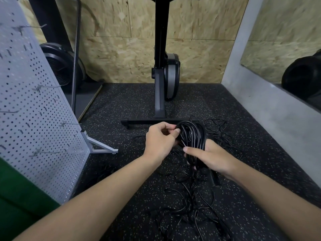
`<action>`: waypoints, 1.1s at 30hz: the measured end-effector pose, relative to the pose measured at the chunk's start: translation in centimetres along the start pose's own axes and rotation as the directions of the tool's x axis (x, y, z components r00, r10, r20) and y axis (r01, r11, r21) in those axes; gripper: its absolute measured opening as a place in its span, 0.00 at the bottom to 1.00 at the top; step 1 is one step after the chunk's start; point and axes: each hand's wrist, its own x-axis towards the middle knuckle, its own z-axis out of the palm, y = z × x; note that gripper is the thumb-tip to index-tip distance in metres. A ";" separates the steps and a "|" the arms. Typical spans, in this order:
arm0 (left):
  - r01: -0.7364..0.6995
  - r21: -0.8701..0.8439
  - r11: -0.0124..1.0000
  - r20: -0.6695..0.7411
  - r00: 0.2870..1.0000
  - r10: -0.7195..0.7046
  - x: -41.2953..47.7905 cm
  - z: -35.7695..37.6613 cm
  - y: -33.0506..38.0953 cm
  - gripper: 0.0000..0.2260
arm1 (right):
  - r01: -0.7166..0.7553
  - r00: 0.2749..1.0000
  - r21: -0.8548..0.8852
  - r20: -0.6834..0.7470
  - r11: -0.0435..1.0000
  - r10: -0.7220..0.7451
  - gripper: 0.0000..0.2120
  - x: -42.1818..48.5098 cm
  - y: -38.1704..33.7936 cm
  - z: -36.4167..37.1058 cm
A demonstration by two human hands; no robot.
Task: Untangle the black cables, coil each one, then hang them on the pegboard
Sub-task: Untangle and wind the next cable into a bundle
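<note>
A coil of black cable is held above the floor in the middle of the view. My right hand grips the lower part of the coil, thumb across its strands. My left hand pinches the coil's upper left edge between thumb and fingers. More black cables lie tangled on the floor below and beside the hands. The grey pegboard stands on the left, tilted, with several wire hooks sticking out.
A black exercise machine stands on the speckled rubber floor just beyond the hands, its base bar close to the coil. The pegboard's metal foot juts out at left. A grey wall ledge runs along the right.
</note>
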 end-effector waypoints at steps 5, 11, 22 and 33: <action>-0.210 0.269 0.940 0.105 0.976 0.188 0.5 -1.0 -0.7 0.09 | 0.042 0.999 0.151 -0.009 0.988 -0.041 0.10 -0.4 -0.6 -1.0; -0.090 0.473 0.877 0.680 0.670 -0.298 -1.1 -1.2 -2.3 0.17 | 0.123 0.978 0.385 -0.206 0.914 -0.045 0.11 -0.1 -1.1 -2.2; -0.451 0.511 0.732 0.614 0.787 0.055 0.1 -2.9 0.6 0.15 | 0.014 0.947 -0.071 -0.320 0.997 -0.037 0.08 1.2 2.6 -5.5; -0.557 0.332 0.761 0.613 0.740 0.275 -0.3 -1.5 4.8 0.11 | -0.037 0.997 -0.036 0.065 0.999 0.039 0.07 0.9 1.1 -2.5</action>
